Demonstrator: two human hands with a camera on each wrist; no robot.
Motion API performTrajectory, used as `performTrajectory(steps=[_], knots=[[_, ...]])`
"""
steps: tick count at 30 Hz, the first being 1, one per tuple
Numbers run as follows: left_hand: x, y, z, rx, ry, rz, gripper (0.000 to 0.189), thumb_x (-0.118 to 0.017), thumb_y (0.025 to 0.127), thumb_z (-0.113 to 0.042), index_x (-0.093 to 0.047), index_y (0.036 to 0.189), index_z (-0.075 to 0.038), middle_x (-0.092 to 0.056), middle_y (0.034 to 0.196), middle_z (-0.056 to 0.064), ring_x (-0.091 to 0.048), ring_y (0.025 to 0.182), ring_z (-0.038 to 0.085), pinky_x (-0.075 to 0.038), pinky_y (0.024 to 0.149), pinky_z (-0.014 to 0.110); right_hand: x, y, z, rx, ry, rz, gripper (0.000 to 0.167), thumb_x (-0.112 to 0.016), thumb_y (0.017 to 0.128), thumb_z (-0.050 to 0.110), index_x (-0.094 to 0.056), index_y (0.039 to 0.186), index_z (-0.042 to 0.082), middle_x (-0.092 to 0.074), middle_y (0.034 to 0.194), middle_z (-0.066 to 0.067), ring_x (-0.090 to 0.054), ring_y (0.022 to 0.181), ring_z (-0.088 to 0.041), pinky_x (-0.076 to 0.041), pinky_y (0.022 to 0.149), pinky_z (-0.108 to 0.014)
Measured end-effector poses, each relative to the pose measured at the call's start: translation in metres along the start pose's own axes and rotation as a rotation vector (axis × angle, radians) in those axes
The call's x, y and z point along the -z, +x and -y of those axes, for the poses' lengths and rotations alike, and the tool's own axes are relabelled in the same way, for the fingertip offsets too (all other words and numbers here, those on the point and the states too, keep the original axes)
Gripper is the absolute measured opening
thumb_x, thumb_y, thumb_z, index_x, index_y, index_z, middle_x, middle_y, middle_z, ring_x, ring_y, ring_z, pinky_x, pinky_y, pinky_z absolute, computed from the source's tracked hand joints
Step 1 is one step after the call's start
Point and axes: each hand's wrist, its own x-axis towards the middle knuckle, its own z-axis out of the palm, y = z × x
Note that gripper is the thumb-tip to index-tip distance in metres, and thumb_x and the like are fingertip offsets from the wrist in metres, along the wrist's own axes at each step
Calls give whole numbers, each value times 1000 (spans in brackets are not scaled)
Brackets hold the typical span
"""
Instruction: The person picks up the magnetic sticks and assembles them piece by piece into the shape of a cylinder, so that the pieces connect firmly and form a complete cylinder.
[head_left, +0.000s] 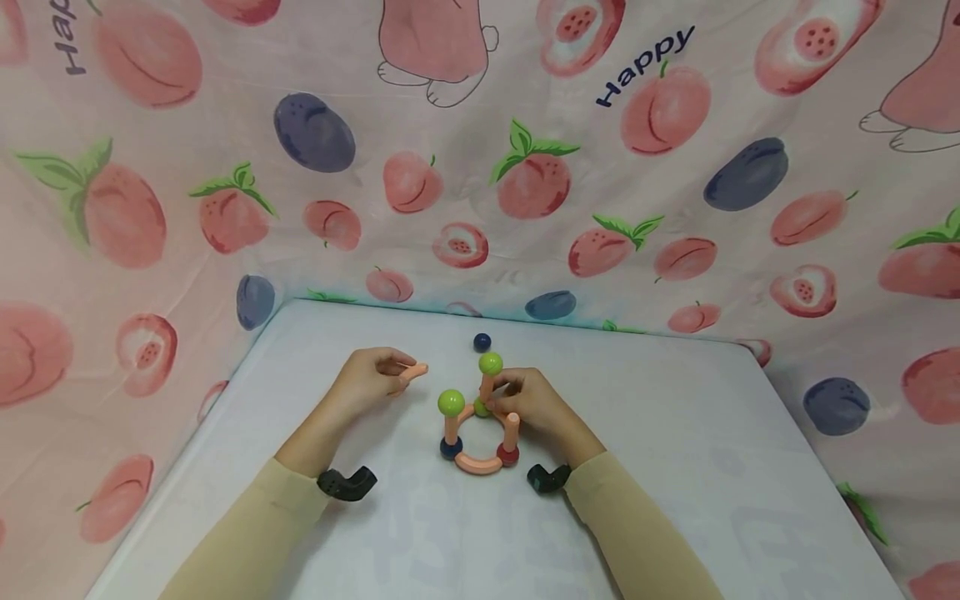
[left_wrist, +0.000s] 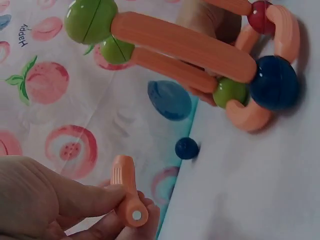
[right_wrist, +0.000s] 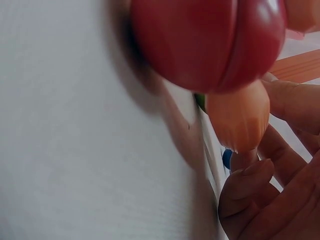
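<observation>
My left hand pinches a short curved orange rod between thumb and fingers, a white dot showing on its end. To its right stands a ball-and-rod toy frame, a ring of curved rods joined by a navy ball, a red ball and a green ball. Green balls top the left upright rod and the back upright rod; the right upright rod has a bare top. My right hand grips the back upright rod near its base.
A loose navy ball lies behind the frame on the white table. A fruit-print cloth hangs along the back and sides. Black wrist-worn devices sit at both cuffs.
</observation>
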Motion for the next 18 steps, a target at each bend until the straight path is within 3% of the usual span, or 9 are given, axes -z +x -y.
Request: performTrajectory(steps=[5, 11, 18], knots=[[-3, 0, -13, 27, -73, 23, 36, -77, 95, -7, -76, 130, -12, -75, 132, 14, -70, 116, 27, -60, 92, 36, -1, 0, 0, -12, 7, 0, 20, -83, 90, 11, -83, 109, 17, -75, 100, -5, -62, 91, -21, -52, 73, -29], [-8, 1, -28, 48, -191, 58, 31, -78, 97, -12, -77, 128, -15, -74, 132, 12, -72, 114, 23, -59, 106, 49, -1, -1, 1, -5, 14, 0, 19, -83, 91, 10, -83, 109, 16, -77, 102, -4, -62, 92, -22, -53, 74, -31], [-15, 3, -48, 32, -294, 114, 31, -77, 99, -10, -76, 130, -6, -76, 129, 17, -75, 104, 19, -65, 95, 34, -1, -1, 3, -31, 39, -5, 20, -84, 90, 12, -84, 109, 18, -76, 102, -3, -62, 94, -23, -53, 76, -31]])
